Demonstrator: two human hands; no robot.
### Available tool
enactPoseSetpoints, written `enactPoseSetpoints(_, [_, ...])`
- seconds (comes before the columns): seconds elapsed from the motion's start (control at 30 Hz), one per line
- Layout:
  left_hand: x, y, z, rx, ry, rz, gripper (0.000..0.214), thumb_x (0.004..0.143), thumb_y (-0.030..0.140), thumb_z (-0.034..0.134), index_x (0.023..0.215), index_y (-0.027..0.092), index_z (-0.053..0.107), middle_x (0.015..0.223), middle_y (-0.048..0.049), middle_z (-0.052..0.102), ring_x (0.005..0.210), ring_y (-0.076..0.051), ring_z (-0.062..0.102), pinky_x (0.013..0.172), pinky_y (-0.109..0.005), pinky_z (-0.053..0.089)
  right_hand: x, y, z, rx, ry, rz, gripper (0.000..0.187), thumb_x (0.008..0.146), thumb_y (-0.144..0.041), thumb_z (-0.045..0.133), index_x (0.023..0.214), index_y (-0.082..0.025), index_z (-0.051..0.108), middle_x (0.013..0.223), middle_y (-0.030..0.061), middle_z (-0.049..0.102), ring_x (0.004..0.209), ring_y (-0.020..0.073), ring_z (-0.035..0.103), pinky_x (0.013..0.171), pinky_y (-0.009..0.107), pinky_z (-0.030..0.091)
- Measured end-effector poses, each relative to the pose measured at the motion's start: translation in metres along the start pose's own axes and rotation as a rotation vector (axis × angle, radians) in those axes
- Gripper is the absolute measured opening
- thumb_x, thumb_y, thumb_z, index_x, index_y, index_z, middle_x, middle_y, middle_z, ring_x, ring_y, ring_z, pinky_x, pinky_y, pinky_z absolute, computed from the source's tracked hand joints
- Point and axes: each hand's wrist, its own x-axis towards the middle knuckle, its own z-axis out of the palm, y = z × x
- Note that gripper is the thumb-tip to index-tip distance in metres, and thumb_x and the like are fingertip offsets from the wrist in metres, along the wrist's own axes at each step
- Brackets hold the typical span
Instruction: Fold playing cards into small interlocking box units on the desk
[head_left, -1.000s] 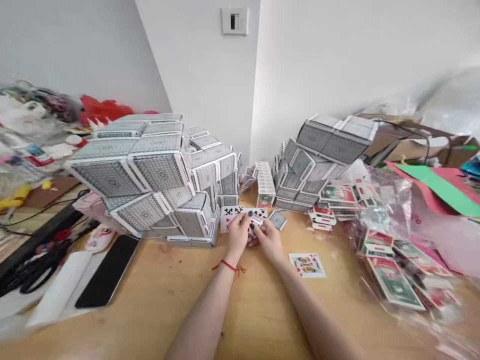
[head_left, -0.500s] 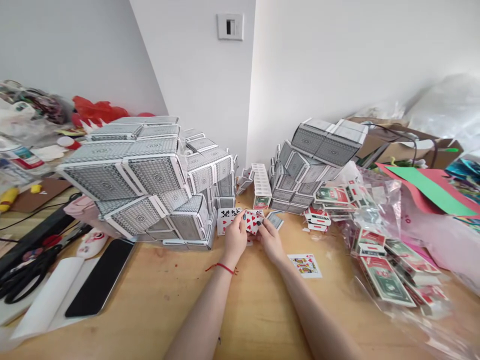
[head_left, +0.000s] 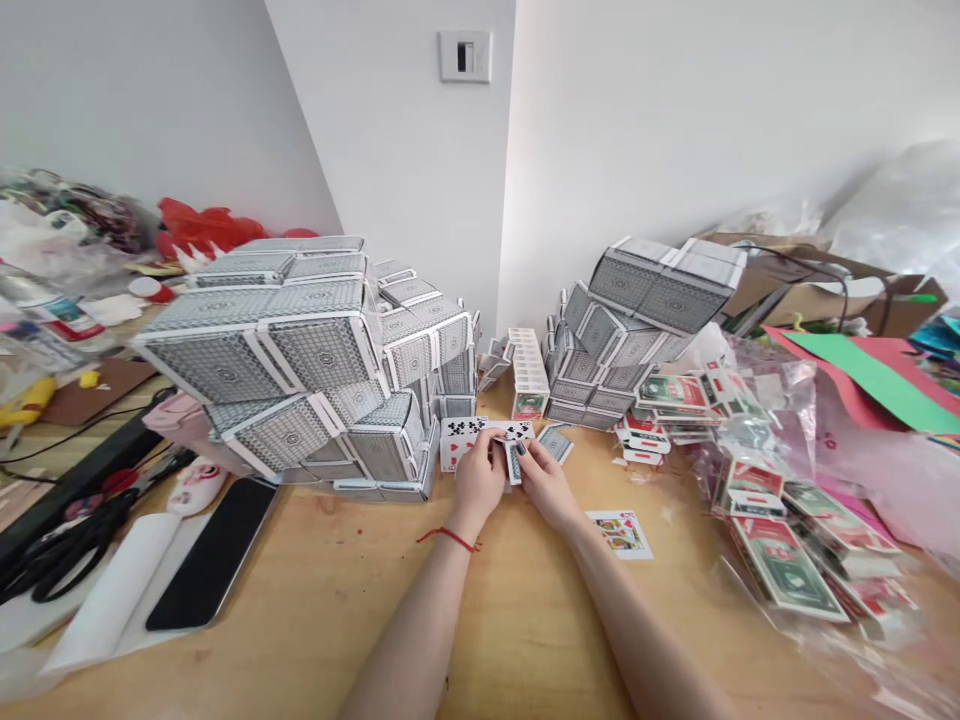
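Between both hands, at the middle of the table, is a playing card whose patterned back now shows as a narrow upright strip. My left hand closes on its left side, the fingertips partly hidden. My right hand, with dark nail polish, pinches it from the right. Face-up cards with clubs and hearts lie just behind and left of my hands. A face-down card rests to the right of them. Nearer to me, beside my right forearm, lies a face-up king card.
Block stacks covered in card backs stand left and right. A row of card boxes stands between them. Green-red card packs lie in plastic at right. A phone, scissors and white paper roll are at left.
The card in my hands showed its hearts face before; now a strip of its back shows, folded or turned. My hands stay close together. The view has shifted slightly.
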Motion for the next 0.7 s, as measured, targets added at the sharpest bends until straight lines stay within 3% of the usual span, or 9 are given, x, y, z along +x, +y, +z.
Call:
enactPoseSetpoints(0.1, [0.0003,0.0008,-0.0003,-0.001,0.028,0.028,0.023,0.083,0.017,0.038,0.100,0.021,0.053,0.091,-0.0049,0.064,0.082,-0.017,0.060,0.072,-0.031,0.048,-0.0007,-0.0026,-0.0007,-0.038,-0.023,0.004,0.027,0.069,-0.044,0.062,0.074,-0.021,0.052,0.061,-0.0046,0.047,0.048,0.0071,0.036,0.045,0.019,0.030])
enactPoseSetpoints(0.2, [0.0015,0.0038,-0.0021,-0.035,0.071,0.174,0.031,0.081,0.012,0.039,0.107,0.022,0.053,0.108,-0.0055,0.060,0.101,-0.017,0.055,0.086,-0.033,0.045,0.0000,-0.0038,-0.0010,0.006,-0.012,0.036,0.027,0.067,-0.044,0.065,0.075,-0.020,0.054,0.061,-0.0043,0.048,0.049,0.0076,0.039,0.047,0.020,0.034])
enactPoseSetpoints(0.3, [0.0017,0.0064,-0.0037,-0.064,0.069,0.271,0.031,0.081,0.012,0.041,0.106,0.022,0.055,0.107,-0.0045,0.061,0.101,-0.015,0.055,0.089,-0.032,0.044,0.0009,-0.0049,-0.0014,0.119,-0.020,0.084,0.026,0.065,-0.042,0.067,0.074,-0.020,0.055,0.065,-0.0026,0.053,0.055,0.0102,0.047,0.055,0.025,0.041])
enactPoseSetpoints(0.5, [-0.0005,0.0047,-0.0012,-0.009,0.128,0.247,0.025,0.080,0.015,0.046,0.100,0.021,0.059,0.098,-0.0037,0.065,0.091,-0.015,0.060,0.083,-0.031,0.048,0.0023,-0.0046,-0.0018,0.198,0.006,0.108,0.027,0.063,-0.038,0.069,0.081,-0.020,0.058,0.075,0.0007,0.061,0.068,0.0147,0.056,0.063,0.029,0.046])
enactPoseSetpoints(0.7, [-0.0002,0.0026,0.0003,0.039,0.178,0.197,0.028,0.080,0.016,0.045,0.104,0.021,0.058,0.100,-0.0046,0.065,0.092,-0.016,0.061,0.083,-0.031,0.049,0.0055,-0.0018,-0.0046,0.238,0.164,0.011,0.028,0.062,-0.042,0.068,0.075,-0.020,0.058,0.076,0.0022,0.064,0.073,0.0189,0.060,0.063,0.031,0.048])
